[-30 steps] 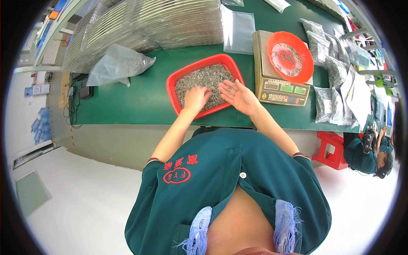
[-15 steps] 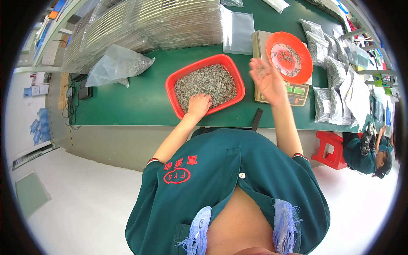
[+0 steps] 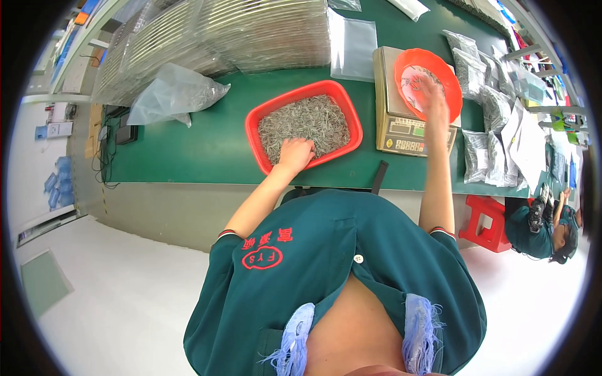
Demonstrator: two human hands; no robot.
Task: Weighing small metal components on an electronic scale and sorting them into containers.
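My left hand rests in a red plastic basket filled with small, thin metal pins. Its fingers curl down onto the pile, and whatever is between the fingertips is hidden. Over an orange-red bowl is my right hand, blurred a little, with its fingers stretched out across the near part of the bowl. Some pins lie on the bowl's pale, patterned bottom. The bowl stands on a digital weighing scale to the right of the basket.
Stacked clear plastic trays stand at the back left, beside a clear bag of metal parts. Flat clear bags lie behind the scale. Several filled bags line the right side. Farther right, a person sits near a red stool.
My right hand has moved right, from the bowl's left edge to over the bowl, and its palm has turned away. The scale's front now shows more fully. My left hand stays in the basket.
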